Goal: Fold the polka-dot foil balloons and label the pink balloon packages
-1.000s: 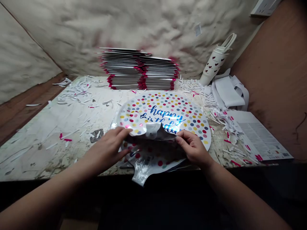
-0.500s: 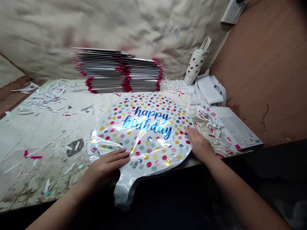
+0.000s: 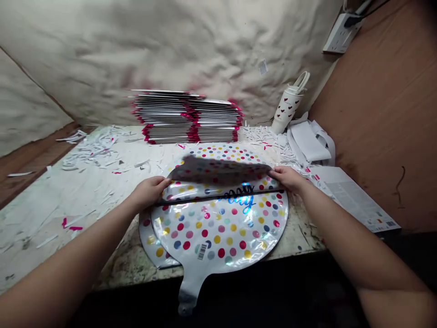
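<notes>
While your left hand (image 3: 150, 191) and right hand (image 3: 288, 178) pinch opposite sides of a raised foil flap (image 3: 221, 169), a flat, dotted balloon (image 3: 211, 228) lies between your arms at the near edge of the counter (image 3: 123, 264). Your fingers are closed on the flap at both ends, and its upper part is dark and blurred, so you cannot quite tell whether it belongs to that balloon or to another piece. The balloon's neck (image 3: 188, 294) hangs past the counter's edge, with a barcode (image 3: 202, 252) just above it. Another dotted sheet (image 3: 150, 241) sticks out from under the balloon on your left. Behind it, by the wall, stand two stacks of folded packs (image 3: 193, 120) with pink edges. To their right, you have a white tumbler (image 3: 288, 109) with hearts, near scattered paper strips.
</notes>
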`<state>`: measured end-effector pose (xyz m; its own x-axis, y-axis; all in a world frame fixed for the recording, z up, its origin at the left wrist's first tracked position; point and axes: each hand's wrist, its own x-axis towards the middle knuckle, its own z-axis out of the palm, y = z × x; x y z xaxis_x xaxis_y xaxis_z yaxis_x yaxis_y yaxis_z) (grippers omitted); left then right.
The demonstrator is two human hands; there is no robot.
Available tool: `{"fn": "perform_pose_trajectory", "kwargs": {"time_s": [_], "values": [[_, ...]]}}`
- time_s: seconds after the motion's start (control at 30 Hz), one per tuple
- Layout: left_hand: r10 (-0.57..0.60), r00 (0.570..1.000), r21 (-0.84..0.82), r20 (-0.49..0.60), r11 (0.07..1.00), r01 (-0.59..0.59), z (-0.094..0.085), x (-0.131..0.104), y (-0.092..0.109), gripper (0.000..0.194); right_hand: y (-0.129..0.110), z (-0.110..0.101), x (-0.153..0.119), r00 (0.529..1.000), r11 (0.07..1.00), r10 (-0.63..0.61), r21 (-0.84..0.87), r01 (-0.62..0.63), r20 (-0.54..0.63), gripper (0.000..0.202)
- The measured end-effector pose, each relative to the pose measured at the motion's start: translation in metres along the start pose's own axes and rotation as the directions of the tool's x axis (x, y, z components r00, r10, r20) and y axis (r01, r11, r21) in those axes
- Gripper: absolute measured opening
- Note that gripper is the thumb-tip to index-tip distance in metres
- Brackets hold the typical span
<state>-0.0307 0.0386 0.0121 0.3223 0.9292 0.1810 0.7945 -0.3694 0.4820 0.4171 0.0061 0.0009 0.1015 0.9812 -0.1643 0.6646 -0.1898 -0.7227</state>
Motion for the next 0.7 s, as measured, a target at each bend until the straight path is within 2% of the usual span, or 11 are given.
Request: {"fn": "perform_pose_trajectory", "kwargs": {"time_s": [0.1, 0.17, 0.27, 0.33, 0.4, 0.47, 0.5, 0.53, 0.6, 0.63, 0.7], "values": [[-0.068, 0.986, 0.215, -0.152, 0.972, 0.100, 0.007, 0.011, 0.027, 0.044, -0.007, 0.009, 0.024, 0.996, 0.993, 0.028, -0.114, -0.038, -0.087, 0.028], [0.037, 0.986, 0.368, -0.160, 0.929, 0.025, 0.016, -0.002, 0.047, 0.047, -0.009, 0.008, 0.032, 0.989, 0.979, 0.049, -0.187, -0.075, -0.139, 0.028], [0.110, 0.988, 0.431, 0.110, 0.890, -0.147, 0.035, -0.031, 0.064, 0.053, -0.018, 0.000, 0.039, 0.970, 0.949, 0.096, -0.273, -0.157, -0.225, 0.046], [0.018, 0.978, 0.445, 0.209, 0.889, -0.111, 0.046, -0.045, 0.064, 0.062, -0.035, 0.004, 0.037, 0.943, 0.919, 0.090, -0.339, -0.203, -0.322, 0.062], [-0.061, 0.972, 0.465, 0.225, 0.884, -0.052, 0.052, -0.050, 0.060, 0.069, -0.061, 0.025, 0.027, 0.931, 0.882, -0.040, -0.450, -0.138, -0.362, 0.070], [-0.089, 0.969, 0.468, 0.229, 0.883, -0.030, 0.054, -0.049, 0.057, 0.069, -0.090, 0.064, 0.008, 0.942, 0.815, -0.272, -0.568, 0.117, -0.196, 0.067], [-0.099, 0.968, 0.470, 0.231, 0.883, -0.022, 0.054, -0.048, 0.056, 0.068, -0.101, 0.085, -0.003, 0.929, 0.771, -0.369, -0.557, 0.309, 0.005, 0.069], [-0.112, 0.967, 0.475, 0.230, 0.880, -0.011, 0.053, -0.047, 0.056, 0.067, -0.109, 0.104, -0.014, 0.868, 0.709, -0.447, -0.506, 0.492, 0.218, 0.071], [-0.137, 0.964, 0.489, 0.227, 0.872, 0.009, 0.052, -0.047, 0.055, 0.067, -0.106, 0.124, -0.030, 0.751, 0.641, -0.505, -0.397, 0.657, 0.426, 0.076], [-0.146, 0.964, 0.496, 0.224, 0.868, 0.016, 0.052, -0.047, 0.054, 0.067, -0.097, 0.122, -0.035, 0.767, 0.659, -0.469, -0.405, 0.634, 0.439, 0.076], [-0.147, 0.962, 0.499, 0.228, 0.866, 0.014, 0.050, -0.047, 0.053, 0.068, -0.065, 0.097, -0.040, 0.913, 0.746, -0.284, -0.532, 0.402, 0.291, 0.072]]}}
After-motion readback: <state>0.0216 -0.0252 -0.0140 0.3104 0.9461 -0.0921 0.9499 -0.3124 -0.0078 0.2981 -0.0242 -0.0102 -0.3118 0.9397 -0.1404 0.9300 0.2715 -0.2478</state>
